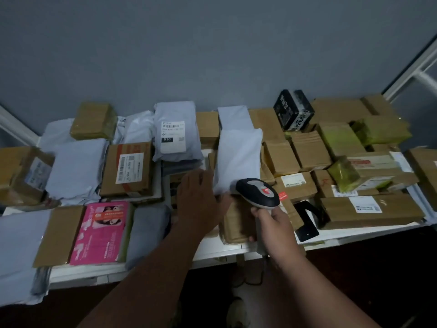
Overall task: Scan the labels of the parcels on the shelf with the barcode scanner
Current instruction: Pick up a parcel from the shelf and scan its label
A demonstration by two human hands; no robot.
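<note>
The right hand (275,224) has its fingers wrapped round the grey handle of the barcode scanner (258,193), whose dark, rounded head points away over the middle of the shelf (236,250). The left hand (197,197) reaches to the near end of a white poly mailer (237,159); its fingertips are hidden at the bag's edge, so I cannot tell whether they pinch it or only press it. This mailer shows no label on its upper face, so the sensible step seems to be turning it over (slowly, since the soft film will sag and crease) and flattening the label before aiming the scanner squarely at the bars.

The parcels differ in feel: limp, smooth grey-white bags, stiff brown cardboard boxes with taped seams, some wrapped in glossy yellowish tape. A grey mailer (176,132) and a brown box (128,169) to the left lie with white printed labels upward, ready to read. A pink printed packet (100,233) sits at the front edge.
</note>
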